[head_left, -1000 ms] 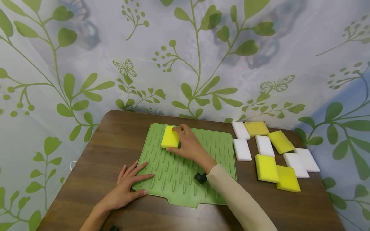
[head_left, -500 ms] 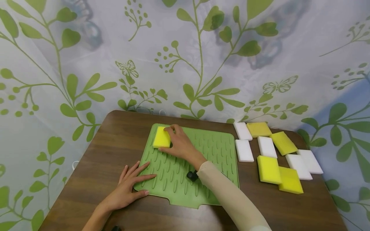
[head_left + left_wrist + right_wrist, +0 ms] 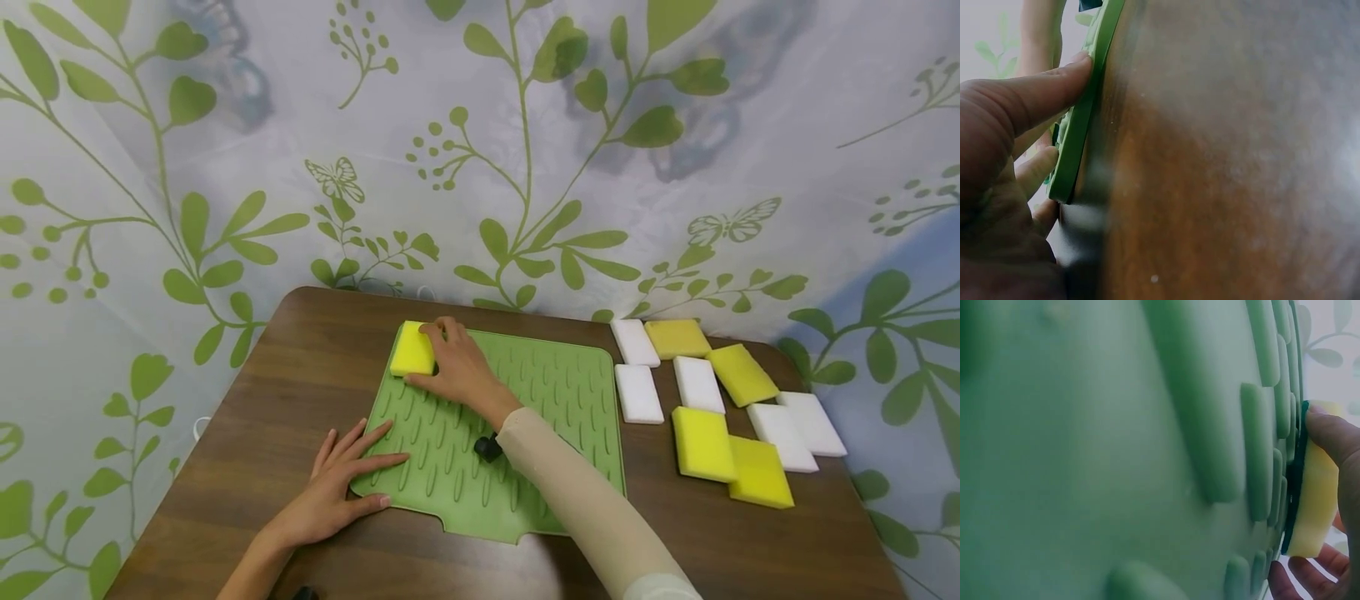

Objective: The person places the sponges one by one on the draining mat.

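A yellow sponge (image 3: 412, 350) lies at the far left corner of a green ridged mat (image 3: 551, 383). My right hand (image 3: 465, 371) grips it from the right, thumb on the near end and fingers over the far end. In the right wrist view, the sponge (image 3: 1315, 500) shows a dark scouring layer facing the mat. My left hand (image 3: 330, 492) rests spread at the mat's near left corner, fingertips on the ridges. The left wrist view shows its thumb (image 3: 1054, 94) against the edge of the mat (image 3: 1079, 137). Some right fingers are hidden behind the sponge.
Right of the mat lie several yellow sponges (image 3: 703, 444) and several white sponge blocks (image 3: 639, 393), loosely scattered. Everything stands on a brown wooden table (image 3: 247, 400). A leaf-patterned curtain (image 3: 420, 108) hangs right behind the table.
My right hand has moved the sponge leftward and slightly away, from inside the mat to its far left corner. My left hand has stayed in place at the mat's near left corner.
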A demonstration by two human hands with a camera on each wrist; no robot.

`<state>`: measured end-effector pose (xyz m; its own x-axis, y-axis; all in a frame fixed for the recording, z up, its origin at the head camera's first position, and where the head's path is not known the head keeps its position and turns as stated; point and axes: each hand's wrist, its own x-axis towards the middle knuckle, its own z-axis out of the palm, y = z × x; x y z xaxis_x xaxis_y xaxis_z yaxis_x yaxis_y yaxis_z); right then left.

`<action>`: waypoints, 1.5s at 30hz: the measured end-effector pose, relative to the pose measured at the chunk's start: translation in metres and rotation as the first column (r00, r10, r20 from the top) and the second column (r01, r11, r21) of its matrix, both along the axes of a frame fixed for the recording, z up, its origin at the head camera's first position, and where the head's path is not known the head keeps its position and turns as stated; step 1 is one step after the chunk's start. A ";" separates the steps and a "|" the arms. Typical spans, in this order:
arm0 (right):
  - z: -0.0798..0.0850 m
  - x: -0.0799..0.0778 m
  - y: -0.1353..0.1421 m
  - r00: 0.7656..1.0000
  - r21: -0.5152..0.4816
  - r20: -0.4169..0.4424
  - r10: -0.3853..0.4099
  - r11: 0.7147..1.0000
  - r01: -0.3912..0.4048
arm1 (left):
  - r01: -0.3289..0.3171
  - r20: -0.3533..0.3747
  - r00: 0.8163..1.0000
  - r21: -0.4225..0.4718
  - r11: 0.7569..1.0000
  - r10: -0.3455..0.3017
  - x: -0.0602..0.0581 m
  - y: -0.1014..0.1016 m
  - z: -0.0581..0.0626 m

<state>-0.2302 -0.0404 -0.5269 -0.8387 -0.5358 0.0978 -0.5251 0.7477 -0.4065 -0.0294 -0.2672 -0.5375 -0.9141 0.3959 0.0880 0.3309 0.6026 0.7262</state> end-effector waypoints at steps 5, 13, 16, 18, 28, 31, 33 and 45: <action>-0.003 -0.001 -0.001 1.000 0.004 0.015 -0.010 1.000 0.009 | -0.007 0.001 1.000 -0.004 1.000 0.007 0.002 0.001 0.000; -0.004 -0.001 0.000 1.000 0.005 0.016 -0.021 1.000 0.020 | -0.005 0.000 1.000 -0.004 1.000 0.005 0.001 0.003 -0.001; -0.004 0.000 0.001 0.999 0.003 0.024 -0.022 1.000 0.022 | -0.001 0.003 1.000 -0.005 1.000 0.001 0.001 0.004 -0.001; -0.004 0.000 0.002 0.999 0.001 0.027 -0.021 1.000 0.021 | 0.000 0.006 1.000 -0.005 1.000 0.000 0.001 0.004 -0.001; 0.000 0.001 0.007 0.999 0.022 0.039 -0.007 1.000 0.006 | 0.000 0.004 1.000 -0.006 1.000 0.000 0.000 0.005 -0.002; 0.004 0.002 0.009 0.998 0.010 0.069 0.000 1.000 0.000 | 0.001 -0.011 1.000 -0.003 1.000 -0.001 0.000 0.004 -0.002; 0.007 0.002 0.011 0.996 0.010 0.084 0.006 1.000 -0.006 | 0.001 -0.014 1.000 -0.003 1.000 -0.001 0.000 0.004 -0.002; 0.014 0.004 0.035 0.991 0.018 0.117 0.056 0.998 -0.059 | -0.006 0.005 1.000 -0.007 1.000 0.006 0.000 0.004 -0.002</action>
